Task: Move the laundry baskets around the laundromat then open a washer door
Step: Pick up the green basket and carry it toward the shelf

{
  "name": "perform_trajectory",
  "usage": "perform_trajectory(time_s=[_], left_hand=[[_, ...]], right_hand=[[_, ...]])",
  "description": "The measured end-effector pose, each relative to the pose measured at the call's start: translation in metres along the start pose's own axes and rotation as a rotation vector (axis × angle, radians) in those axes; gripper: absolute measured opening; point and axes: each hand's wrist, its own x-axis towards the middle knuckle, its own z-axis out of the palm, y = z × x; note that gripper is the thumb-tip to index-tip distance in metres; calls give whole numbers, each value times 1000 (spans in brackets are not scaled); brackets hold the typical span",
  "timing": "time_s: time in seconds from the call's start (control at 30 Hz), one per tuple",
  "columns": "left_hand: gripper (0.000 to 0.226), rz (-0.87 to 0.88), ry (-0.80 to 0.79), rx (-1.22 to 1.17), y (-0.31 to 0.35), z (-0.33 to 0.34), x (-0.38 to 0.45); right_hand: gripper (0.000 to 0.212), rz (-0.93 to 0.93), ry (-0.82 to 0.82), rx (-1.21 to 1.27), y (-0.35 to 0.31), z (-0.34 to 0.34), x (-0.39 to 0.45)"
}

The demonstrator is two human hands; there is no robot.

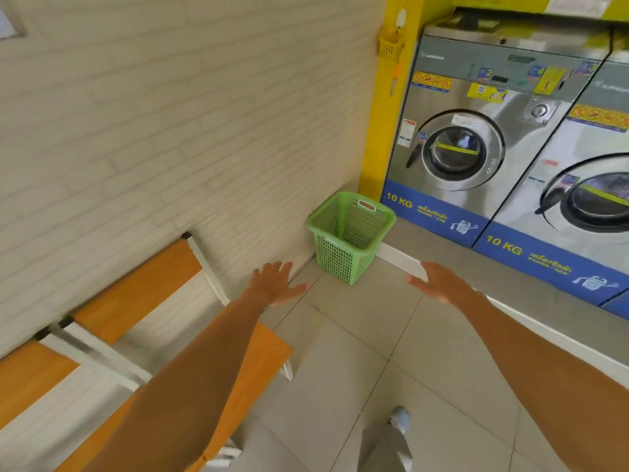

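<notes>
A green plastic laundry basket (pixel 350 235) stands empty on the tiled floor in the corner, between the brick wall and the first washer. My left hand (pixel 274 283) is stretched out just short of it on the left, fingers spread, holding nothing. On the other side my right hand (pixel 439 282) reaches forward, also open and empty, a little nearer than the basket. Two steel front-loading washers stand on the right: the nearer-to-corner washer (pixel 476 131) has its round door (pixel 459 149) closed, and the second washer (pixel 592 185) is closed too.
An orange and white bench (pixel 143 291) runs along the wall on the left. A small yellow basket (pixel 389 44) hangs on the yellow pillar. The washers sit on a raised white-edged step (pixel 401 258). My foot (pixel 400 419) is on the grey floor tiles.
</notes>
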Motion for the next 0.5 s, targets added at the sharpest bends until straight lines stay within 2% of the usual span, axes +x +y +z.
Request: perform_trajectory(time_s=[0.07, 0.13, 0.2, 0.37, 0.5], left_hand=[[92, -29, -14, -31, 24, -5, 48], [93, -65, -27, -89, 51, -13, 93], [94, -99, -24, -129, 77, -23, 137], [97, -173, 11, -234, 123, -53, 238], [97, -268, -13, -265, 131, -56, 312]], right_hand=[[105, -12, -23, -22, 10, -22, 47], [86, -23, -33, -56, 13, -50, 85], [78, -43, -49, -64, 19, -76, 129], [82, -83, -137, -106, 44, -129, 250], [83, -145, -185, -124, 39, -153, 345]])
